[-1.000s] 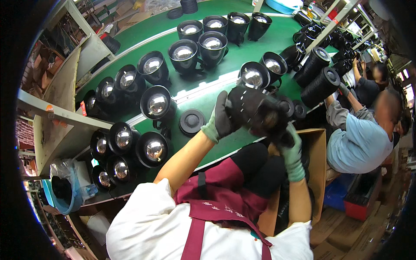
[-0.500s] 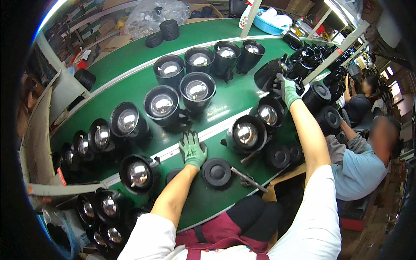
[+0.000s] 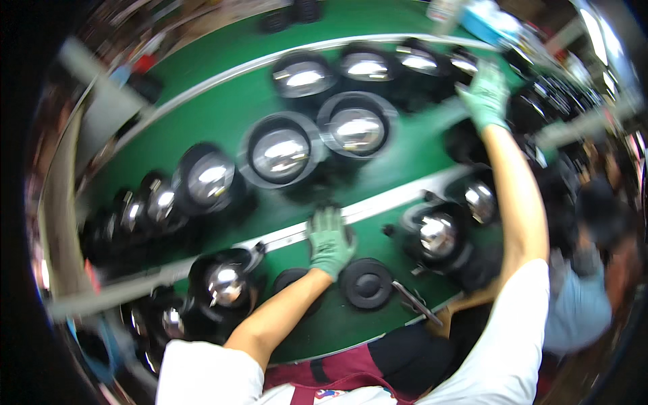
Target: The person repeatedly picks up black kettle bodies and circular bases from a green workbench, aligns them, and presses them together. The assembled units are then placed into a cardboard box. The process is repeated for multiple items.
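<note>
Since the earlier frame, the right hand (image 3: 486, 94) has been moved away from the dark jug (image 3: 463, 140) that was gripped and tilted half a second ago. It is now held out over the far side, beside the end jug (image 3: 464, 62) of the back row. Its thumb is spread from its fingers and nothing is seen to be grasped; whether the end jug is touched cannot be told through the blur. The dark jug is now seen just left of the right forearm, its outline smeared. The left hand (image 3: 331, 243) is kept where it was, laid flat and unclenched on the green table (image 3: 398, 182), with its fingertips reaching over the white strip (image 3: 378, 202). The whole view has been shifted and blurred

On the table, black jugs with shiny insides are set out in loose rows. A round black lid (image 3: 368, 283) is placed just right of the left wrist, and a metal tool (image 3: 417, 304) is laid beside it. A second lid (image 3: 290, 278) is partly covered by the left forearm. At the far right a blue basin (image 3: 487, 27) is seen, and to the right a co-worker in a light blue shirt (image 3: 582, 304) is seated
</note>
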`<action>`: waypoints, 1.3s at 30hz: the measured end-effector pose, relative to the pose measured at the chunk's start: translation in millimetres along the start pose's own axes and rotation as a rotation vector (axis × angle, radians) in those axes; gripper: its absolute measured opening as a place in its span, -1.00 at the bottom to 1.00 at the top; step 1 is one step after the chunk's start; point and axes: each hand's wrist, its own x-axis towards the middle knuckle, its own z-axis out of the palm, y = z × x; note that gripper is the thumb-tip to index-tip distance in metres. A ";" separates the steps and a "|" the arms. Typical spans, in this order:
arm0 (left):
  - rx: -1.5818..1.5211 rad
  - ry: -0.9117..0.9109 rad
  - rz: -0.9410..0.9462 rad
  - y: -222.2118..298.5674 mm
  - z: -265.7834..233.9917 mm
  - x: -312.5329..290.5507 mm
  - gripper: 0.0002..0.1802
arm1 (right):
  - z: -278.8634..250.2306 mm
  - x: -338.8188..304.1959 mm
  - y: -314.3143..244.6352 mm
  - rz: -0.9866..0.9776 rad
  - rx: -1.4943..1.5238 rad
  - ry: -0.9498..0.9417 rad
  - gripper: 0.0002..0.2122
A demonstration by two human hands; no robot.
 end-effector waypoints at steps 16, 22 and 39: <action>-0.222 0.124 0.032 -2.6 9.9 -4.7 -0.33 | 10.9 2.4 90.8 -0.002 0.186 0.235 -0.39; 0.019 0.223 0.074 -9.8 24.5 -9.8 -0.26 | -146.2 -119.9 111.5 0.296 0.984 0.314 -0.45; -1.416 -1.171 0.195 55.5 -271.8 -220.4 -0.39 | -412.1 -560.2 75.2 0.723 1.816 -0.875 -0.53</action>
